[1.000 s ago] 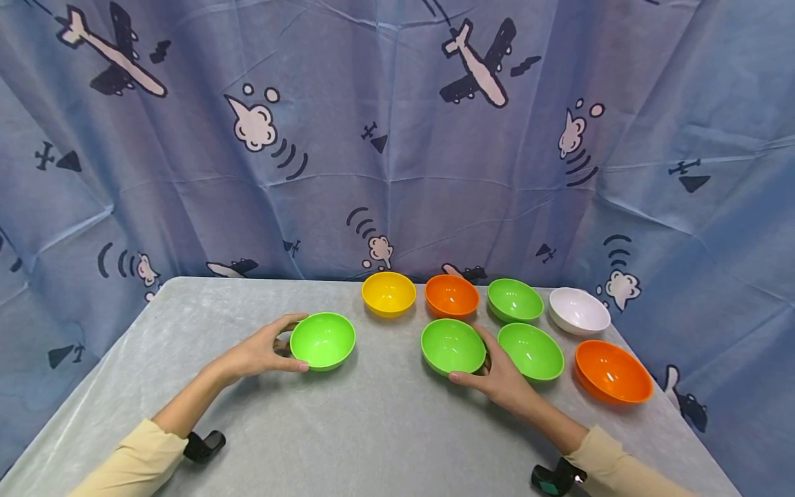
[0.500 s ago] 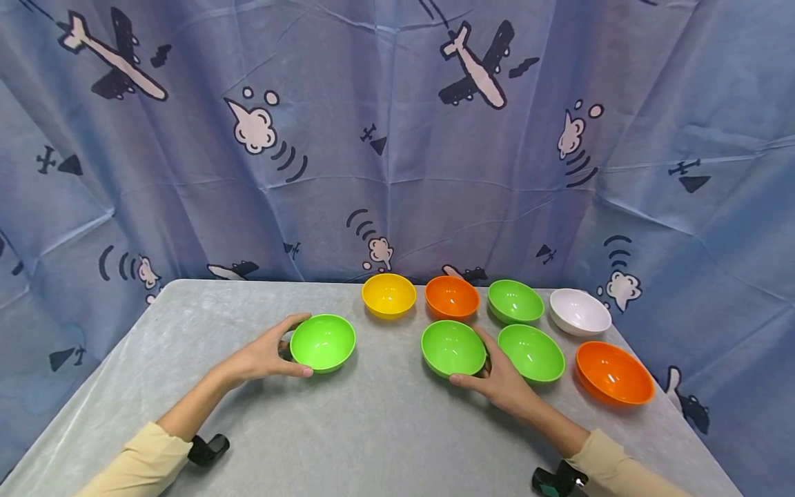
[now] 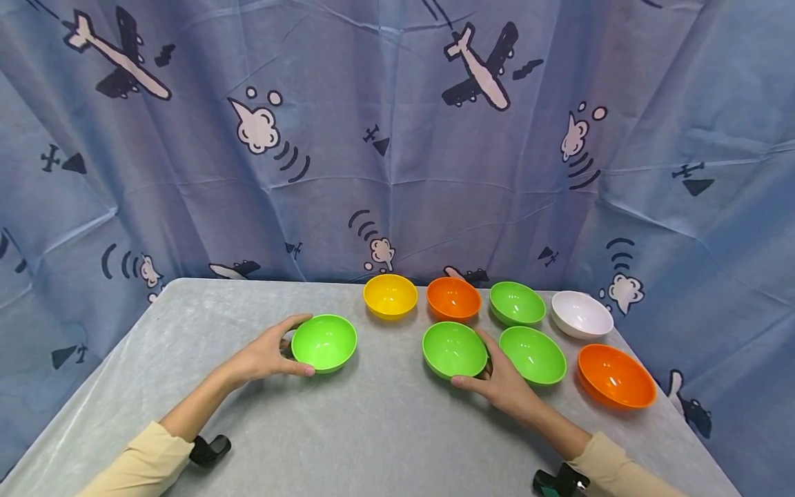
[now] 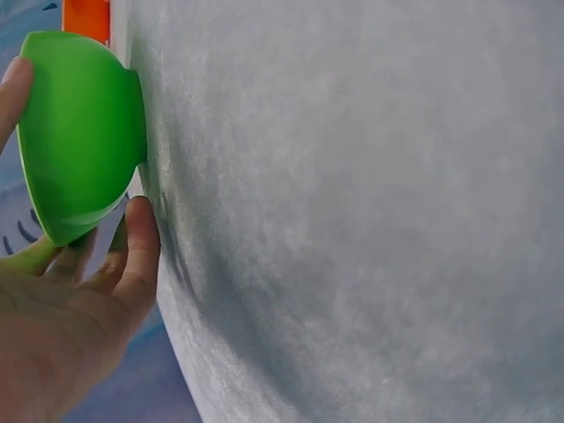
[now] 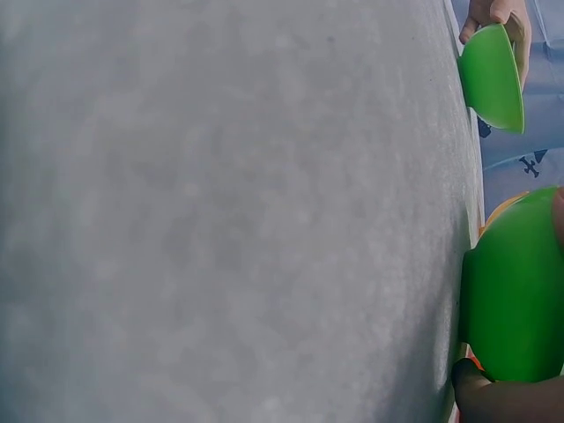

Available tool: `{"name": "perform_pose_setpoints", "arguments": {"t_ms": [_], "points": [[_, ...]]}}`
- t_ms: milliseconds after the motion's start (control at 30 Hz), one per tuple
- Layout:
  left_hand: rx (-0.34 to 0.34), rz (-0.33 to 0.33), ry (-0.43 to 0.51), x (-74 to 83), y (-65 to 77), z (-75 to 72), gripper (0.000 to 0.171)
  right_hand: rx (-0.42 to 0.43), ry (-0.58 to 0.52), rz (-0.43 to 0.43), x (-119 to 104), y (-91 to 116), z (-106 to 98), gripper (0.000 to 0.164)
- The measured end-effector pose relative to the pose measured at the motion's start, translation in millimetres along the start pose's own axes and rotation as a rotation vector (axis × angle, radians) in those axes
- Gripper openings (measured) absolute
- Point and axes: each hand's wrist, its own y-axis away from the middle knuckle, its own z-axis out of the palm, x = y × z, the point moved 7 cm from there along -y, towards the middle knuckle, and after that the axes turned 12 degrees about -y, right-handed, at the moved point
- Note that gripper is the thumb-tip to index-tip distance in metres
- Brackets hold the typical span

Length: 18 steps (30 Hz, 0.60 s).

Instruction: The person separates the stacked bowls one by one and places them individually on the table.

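Note:
Two separate light green bowls are held upright at the table, one in each hand. My left hand [image 3: 263,355] grips the left green bowl [image 3: 324,343] from its left side, thumb at the near rim and fingers behind. In the left wrist view that bowl [image 4: 79,132] has its foot right at the tabletop. My right hand [image 3: 502,379] holds the other green bowl [image 3: 455,350] by its right side, thumb in front and fingers mostly hidden behind. The right wrist view shows this bowl [image 5: 515,291] close up, with its foot at the cloth.
Behind stand a yellow bowl [image 3: 390,297], an orange bowl [image 3: 453,299], a green bowl [image 3: 517,304] and a white bowl [image 3: 582,315]. Right of my right hand are another green bowl [image 3: 533,355] and a larger orange bowl [image 3: 616,377]. A patterned curtain [image 3: 397,138] hangs behind the grey-covered table [image 3: 348,442].
Both hands keep hold of their bowls in nearly the same places. My left thumb has shifted slightly right along its bowl's rim; the head view has moved a little.

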Motion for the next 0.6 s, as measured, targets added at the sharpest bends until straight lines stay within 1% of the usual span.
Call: {"name": "perform_pose_setpoints", "arguments": {"t_ms": [167, 333, 467, 600], "points": [[0.021, 0.02, 0.049, 0.4, -0.4, 1.2, 0.104, -0.004, 0.003, 0.009, -2.6, 0.5, -0.2, 0.11], [0.043, 0.017, 0.087, 0.0, -1.8, 2.5, 0.103, -0.003, 0.015, 0.015, -2.8, 0.0, -1.3, 0.11], [0.064, 0.018, 0.101, 2.3, -3.8, 2.6, 0.103, 0.006, 0.023, 0.022, -0.8, -0.6, -2.1, 0.111], [0.08, 0.008, 0.102, 3.8, -4.9, 2.3, 0.102, -0.004, 0.011, 0.017, -0.4, -1.0, -0.6, 0.111]]}}
